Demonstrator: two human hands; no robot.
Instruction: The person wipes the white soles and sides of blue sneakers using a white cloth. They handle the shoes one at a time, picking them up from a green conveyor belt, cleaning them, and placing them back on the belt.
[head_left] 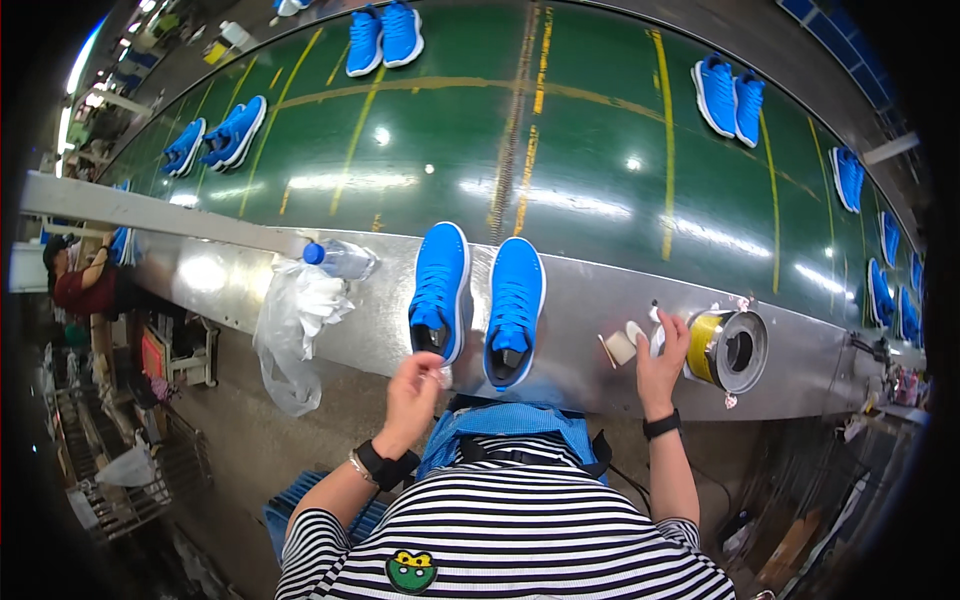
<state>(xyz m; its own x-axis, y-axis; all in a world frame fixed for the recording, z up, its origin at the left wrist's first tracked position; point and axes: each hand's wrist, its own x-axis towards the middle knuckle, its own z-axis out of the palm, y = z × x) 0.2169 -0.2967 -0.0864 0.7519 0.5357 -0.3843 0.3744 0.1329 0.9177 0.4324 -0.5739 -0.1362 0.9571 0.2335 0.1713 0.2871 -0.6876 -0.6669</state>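
Two blue lace-up sneakers with white soles stand side by side on the metal ledge before me, toes pointing away: a left one (438,285) and a right one (514,310). My left hand (408,398) is just behind the left sneaker's heel, fingers pinched together. A small whitish bit shows at its fingertips, too small to name. To the right of the sneakers, my right hand (660,372) curls its thumb and fingers about something small and white, partly hidden. Next to those fingers lie a cream-coloured block (619,348) and a small white oval piece (635,331).
A round metal can with a yellow band (706,346) stands right of my right hand. On the left are a plastic bottle with a blue cap (345,260) and a clear bag with white paper (300,310). A green conveyor belt (450,150) carries more blue sneakers; a person (85,280) sits far left.
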